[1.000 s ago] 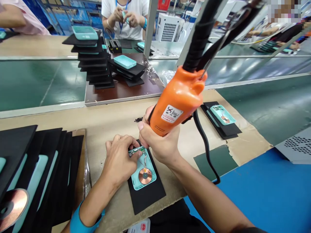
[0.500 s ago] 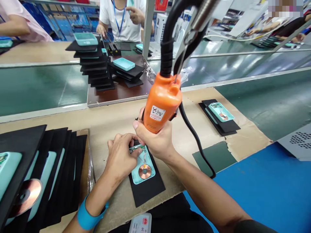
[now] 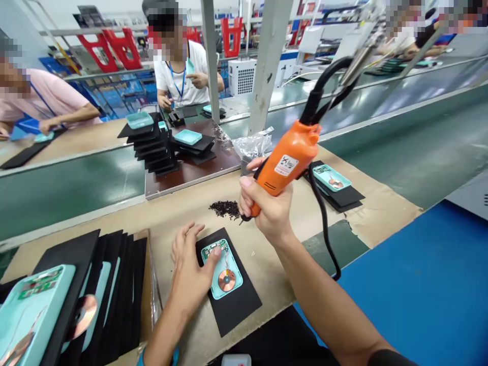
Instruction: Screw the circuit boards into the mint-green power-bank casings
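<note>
My right hand [image 3: 267, 208] is closed round an orange electric screwdriver [image 3: 287, 162] that hangs from a black cable. Its tip is lifted off the work and points down toward a small pile of black screws [image 3: 224, 208]. My left hand [image 3: 190, 267] lies flat with fingers spread on a black foam pad [image 3: 238, 305]. Its thumb touches the top of a mint-green case [image 3: 223, 269] that shows a circuit board and a copper coil.
More black pads with mint cases are stacked at the left [image 3: 76, 300]. A finished mint case on pads [image 3: 331, 180] lies to the right. A brown board with stacked pads [image 3: 168, 147] sits beyond, by the green conveyor [image 3: 64, 188]. Two people work across it.
My right hand has lifted the screwdriver off the mint case and swung it up and right, toward the screw pile. My left hand has opened from a pinch to lie flat.
</note>
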Tool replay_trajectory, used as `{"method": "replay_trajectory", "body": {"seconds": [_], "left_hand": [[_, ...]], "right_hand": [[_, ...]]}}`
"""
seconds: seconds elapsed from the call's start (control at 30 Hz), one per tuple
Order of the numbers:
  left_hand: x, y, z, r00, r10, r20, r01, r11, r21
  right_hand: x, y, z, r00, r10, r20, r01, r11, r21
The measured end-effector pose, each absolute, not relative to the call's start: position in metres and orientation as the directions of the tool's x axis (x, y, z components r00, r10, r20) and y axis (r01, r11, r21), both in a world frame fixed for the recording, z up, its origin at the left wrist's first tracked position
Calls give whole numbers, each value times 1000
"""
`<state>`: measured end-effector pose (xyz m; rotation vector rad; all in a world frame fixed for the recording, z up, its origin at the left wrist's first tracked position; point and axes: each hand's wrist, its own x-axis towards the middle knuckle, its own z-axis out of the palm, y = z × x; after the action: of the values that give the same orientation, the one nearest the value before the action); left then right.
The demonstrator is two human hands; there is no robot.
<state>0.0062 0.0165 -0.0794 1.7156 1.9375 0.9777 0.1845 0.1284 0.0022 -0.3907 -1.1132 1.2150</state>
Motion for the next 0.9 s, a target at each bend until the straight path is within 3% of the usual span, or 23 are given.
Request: {"method": "replay_trajectory", "body": {"seconds": [0.17, 0.33, 0.43, 0.53, 0.63, 0.9], "left_hand": [[26, -5, -89, -305, 946, 106, 627, 116, 770], [57, -4, -93, -302, 953, 15, 526, 153, 837], [55, 20, -86, -238, 963, 127, 652, 62, 756], [40, 64, -73, -115, 962, 246, 795, -59, 604], [31, 109, -64, 13, 984, 177, 884, -94, 458], [41, 141, -63, 125, 982, 140, 888, -173, 427]], "right_hand": [[212, 137, 19, 51, 872, 487, -476, 450, -756], [222, 160, 9, 139, 870, 473, -478, 477, -738], [224, 166, -2, 189, 883, 429, -488, 464, -740], [226, 166, -9, 233, 876, 423, -449, 483, -752], [229, 167, -14, 266, 867, 421, -396, 496, -772], [228, 173, -26, 233, 898, 374, -389, 439, -810]]}}
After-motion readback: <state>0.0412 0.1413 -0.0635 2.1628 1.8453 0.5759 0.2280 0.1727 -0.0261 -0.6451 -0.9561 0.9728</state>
